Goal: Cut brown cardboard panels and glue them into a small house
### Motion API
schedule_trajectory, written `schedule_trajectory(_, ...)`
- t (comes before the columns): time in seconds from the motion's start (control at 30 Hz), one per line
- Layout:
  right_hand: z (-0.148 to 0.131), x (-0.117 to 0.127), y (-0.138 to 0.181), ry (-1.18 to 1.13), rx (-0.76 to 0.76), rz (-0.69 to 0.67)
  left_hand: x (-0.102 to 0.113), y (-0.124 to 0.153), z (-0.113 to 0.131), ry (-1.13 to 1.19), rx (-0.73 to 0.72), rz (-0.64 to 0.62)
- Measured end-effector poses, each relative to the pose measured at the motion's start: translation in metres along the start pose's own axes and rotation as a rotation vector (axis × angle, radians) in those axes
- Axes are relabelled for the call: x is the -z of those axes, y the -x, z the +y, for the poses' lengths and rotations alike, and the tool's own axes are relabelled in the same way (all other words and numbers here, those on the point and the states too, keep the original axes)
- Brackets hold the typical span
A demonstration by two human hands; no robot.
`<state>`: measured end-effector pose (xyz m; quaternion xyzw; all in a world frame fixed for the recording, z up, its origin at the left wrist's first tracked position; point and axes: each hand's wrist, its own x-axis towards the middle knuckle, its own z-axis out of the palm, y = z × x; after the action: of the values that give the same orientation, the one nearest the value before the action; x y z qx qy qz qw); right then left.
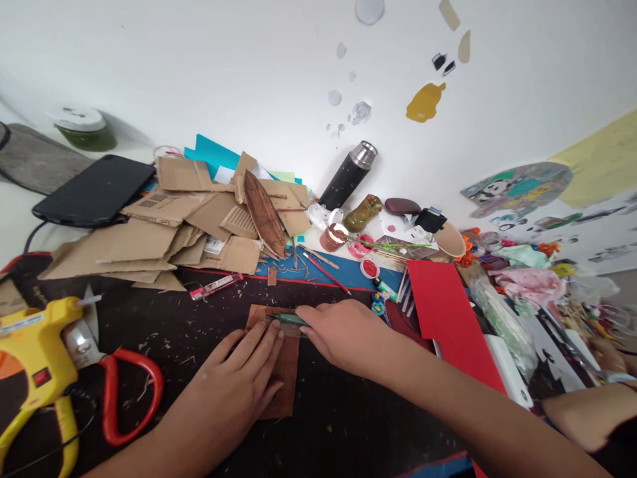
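Note:
A brown-painted piece of card (284, 378) lies on the dark tabletop in front of me. My left hand (239, 372) is spread flat over it, fingertips pressing near its upper part. Under those fingertips shows a clear strip (293, 328), perhaps a ruler. My right hand (338, 332) grips a slim green tool (291, 319) that looks like a craft knife. Its dark tip points left, close to the left fingertips, over the card's upper end; whether it touches the card is hard to tell.
Left are a yellow glue gun (40, 358) and red-handled scissors (132, 398). Stacked cardboard (139, 242) holds a brown boat shape (263, 216). Behind stand a black flask (348, 176) and paint pots (334, 236). Red card (448, 318) and another person's arm (577, 411) are rightward.

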<state>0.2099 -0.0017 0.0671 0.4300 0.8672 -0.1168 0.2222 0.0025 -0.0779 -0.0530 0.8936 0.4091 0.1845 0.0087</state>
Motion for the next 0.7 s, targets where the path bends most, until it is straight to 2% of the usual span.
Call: schedule_trajectory(0.7, -0.0026, 0.0065, -0.0076, 0.076, 0.058, -0.064, -0.0015, -0.0017, 0.0013, 0.017, 0.027, 0.070)
